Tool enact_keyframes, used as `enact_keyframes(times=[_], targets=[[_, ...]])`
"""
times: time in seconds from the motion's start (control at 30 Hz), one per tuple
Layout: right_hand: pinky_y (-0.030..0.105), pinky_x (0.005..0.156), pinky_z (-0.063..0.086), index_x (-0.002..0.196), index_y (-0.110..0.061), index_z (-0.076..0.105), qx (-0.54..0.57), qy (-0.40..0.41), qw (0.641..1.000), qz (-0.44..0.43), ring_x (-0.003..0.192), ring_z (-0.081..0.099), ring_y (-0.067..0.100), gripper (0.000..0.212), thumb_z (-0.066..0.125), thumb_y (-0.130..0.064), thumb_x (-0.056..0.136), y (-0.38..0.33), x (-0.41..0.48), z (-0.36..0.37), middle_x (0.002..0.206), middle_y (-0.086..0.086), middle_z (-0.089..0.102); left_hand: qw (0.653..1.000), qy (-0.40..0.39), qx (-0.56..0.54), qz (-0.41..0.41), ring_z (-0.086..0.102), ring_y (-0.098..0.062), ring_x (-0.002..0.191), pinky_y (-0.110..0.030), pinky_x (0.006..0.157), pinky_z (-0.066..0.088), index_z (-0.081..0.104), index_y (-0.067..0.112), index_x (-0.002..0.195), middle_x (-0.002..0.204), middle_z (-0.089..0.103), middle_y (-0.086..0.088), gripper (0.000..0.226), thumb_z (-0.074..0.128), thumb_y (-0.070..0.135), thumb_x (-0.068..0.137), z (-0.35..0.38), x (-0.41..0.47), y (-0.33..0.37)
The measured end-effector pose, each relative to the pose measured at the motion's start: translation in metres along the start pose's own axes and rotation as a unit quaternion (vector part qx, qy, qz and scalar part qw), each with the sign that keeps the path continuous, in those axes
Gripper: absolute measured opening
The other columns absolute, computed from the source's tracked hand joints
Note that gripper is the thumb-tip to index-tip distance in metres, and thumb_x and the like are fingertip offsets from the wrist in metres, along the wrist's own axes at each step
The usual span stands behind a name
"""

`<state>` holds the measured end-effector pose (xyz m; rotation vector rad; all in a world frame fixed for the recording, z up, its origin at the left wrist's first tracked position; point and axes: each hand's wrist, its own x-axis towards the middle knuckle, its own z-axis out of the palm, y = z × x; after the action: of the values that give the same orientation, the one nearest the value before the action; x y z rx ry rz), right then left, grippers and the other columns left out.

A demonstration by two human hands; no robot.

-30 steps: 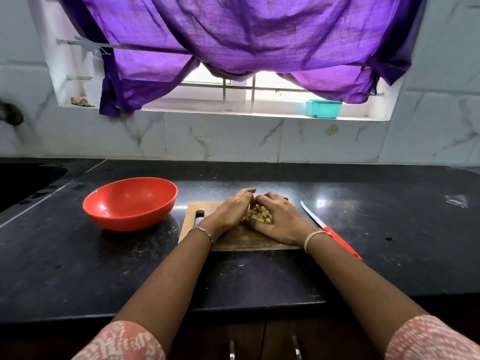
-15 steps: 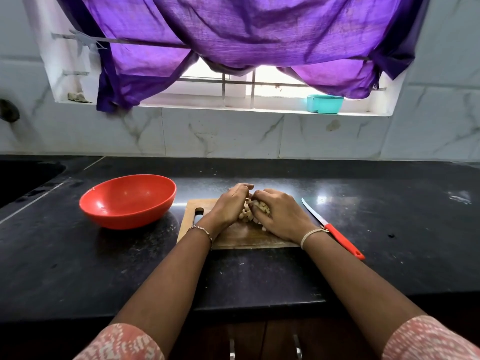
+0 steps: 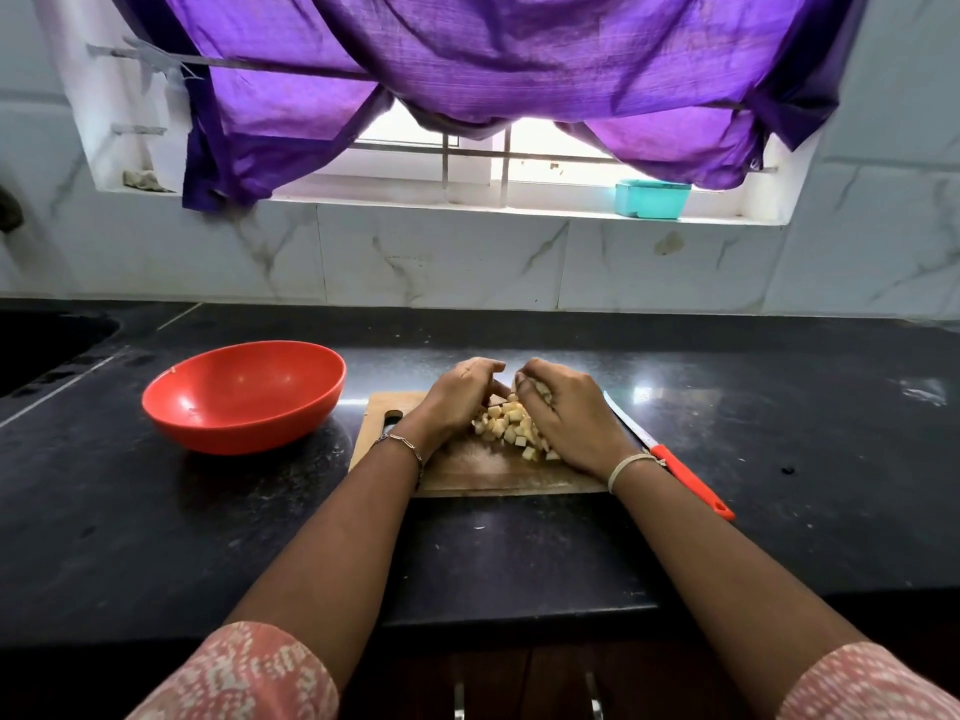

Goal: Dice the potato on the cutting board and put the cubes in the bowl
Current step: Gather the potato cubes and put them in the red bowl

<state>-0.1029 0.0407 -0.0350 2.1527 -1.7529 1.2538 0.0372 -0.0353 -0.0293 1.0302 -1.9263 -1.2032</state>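
Head view. In the middle of the dark polished stone surface (image 3: 779, 459), a flat rectangular wooden cutting board (image 3: 493, 478), with a slot handle at its left end. On the board, a heap of small pale yellow potato cubes (image 3: 506, 428), enclosed between both hands. Left grip (image 3: 457, 402) cupped against the left side of the heap, fingers curled round it; a thin metal chain bracelet (image 3: 402, 444) at the wrist. Right grip (image 3: 571, 418) cupped against the right side, fingers curled too, some cubes caught between them; a pale band (image 3: 631, 462) at that wrist. Fingertips of both almost meeting behind the heap.

Just beside the board's left end, a round red plastic bowl (image 3: 249, 433), upright. Just beside the right edge, a knife with slim steel blade and orange-red handle (image 3: 660, 452), lying flat on the surface, tip pointing away, partly hidden by the right wrist.

Behind, a white marble-tiled wall (image 3: 441, 262); above, a purple cloth curtain (image 3: 493, 54) draped over the window; on the sill, a small teal plastic box (image 3: 652, 199).
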Motion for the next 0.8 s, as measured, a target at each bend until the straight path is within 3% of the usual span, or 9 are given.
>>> enact_keyframes(times=[0.13,0.3,0.4,0.53,0.63,0.7,0.8], targets=[[0.038,0.068,0.048,0.084,-0.014,0.061,0.053,0.02,0.998,0.041,0.07,0.06,0.017,0.025,0.046,-0.029,0.097,0.004,0.002,0.0,0.074,0.0,0.063,1.0,0.003,-0.011,0.006,0.06,-0.02,0.093,-0.034,0.083,0.048,0.058,0.02,0.122,0.091,0.074,0.0,0.041,0.025,0.03,0.099,-0.003,0.002,-0.001],[0.024,0.06,0.041,0.081,-0.012,0.061,0.108,0.041,0.99,0.084,0.059,0.05,0.005,0.025,0.047,-0.024,0.098,0.001,0.005,-0.001,0.066,-0.004,0.058,0.995,0.092,0.021,0.027,0.058,-0.018,0.073,-0.031,0.066,0.054,0.06,0.011,0.118,0.102,0.065,-0.004,0.035,0.035,0.002,0.094,-0.006,0.003,-0.003],[0.018,0.056,0.037,0.08,-0.01,0.061,0.117,0.038,0.988,0.089,0.056,0.047,0.002,0.025,0.047,-0.022,0.099,0.001,0.005,0.0,0.064,-0.007,0.055,0.989,0.124,0.073,0.042,0.065,-0.027,0.09,-0.037,0.087,0.054,0.061,0.01,0.119,0.114,0.065,-0.006,0.039,0.038,-0.005,0.091,-0.009,0.005,-0.006],[0.018,0.056,0.037,0.081,-0.01,0.06,0.122,0.044,0.987,0.094,0.056,0.047,0.001,0.025,0.047,-0.022,0.099,0.002,0.006,0.0,0.065,-0.005,0.055,0.988,0.078,0.133,0.022,0.056,-0.024,0.116,-0.037,0.102,0.046,0.057,0.012,0.129,0.131,0.058,-0.006,0.041,0.042,-0.002,0.094,-0.006,0.003,-0.005],[0.015,0.055,0.037,0.08,-0.011,0.06,0.133,0.061,0.984,0.105,0.056,0.049,0.0,0.025,0.047,-0.02,0.099,0.003,0.008,0.0,0.063,-0.008,0.054,0.99,0.046,0.134,-0.002,0.054,-0.03,0.122,-0.039,0.099,0.046,0.052,0.011,0.134,0.135,0.054,-0.009,0.042,0.045,-0.001,0.095,-0.009,0.003,-0.003],[0.016,0.057,0.038,0.078,-0.012,0.06,0.141,0.068,0.98,0.119,0.057,0.05,0.0,0.026,0.047,-0.02,0.099,0.005,0.008,0.001,0.063,-0.009,0.054,0.989,0.031,0.146,-0.013,0.052,-0.026,0.124,-0.038,0.101,0.047,0.052,0.011,0.136,0.137,0.053,-0.008,0.045,0.05,-0.002,0.093,-0.01,0.005,-0.002],[0.024,0.062,0.04,0.077,-0.012,0.06,0.159,0.064,0.976,0.132,0.06,0.048,0.002,0.027,0.046,-0.02,0.098,0.007,0.011,0.003,0.064,-0.01,0.055,0.981,0.033,0.192,-0.01,0.06,-0.019,0.111,-0.035,0.095,0.052,0.06,0.017,0.127,0.127,0.061,-0.004,0.04,0.053,0.002,0.09,-0.012,0.014,0.0]])
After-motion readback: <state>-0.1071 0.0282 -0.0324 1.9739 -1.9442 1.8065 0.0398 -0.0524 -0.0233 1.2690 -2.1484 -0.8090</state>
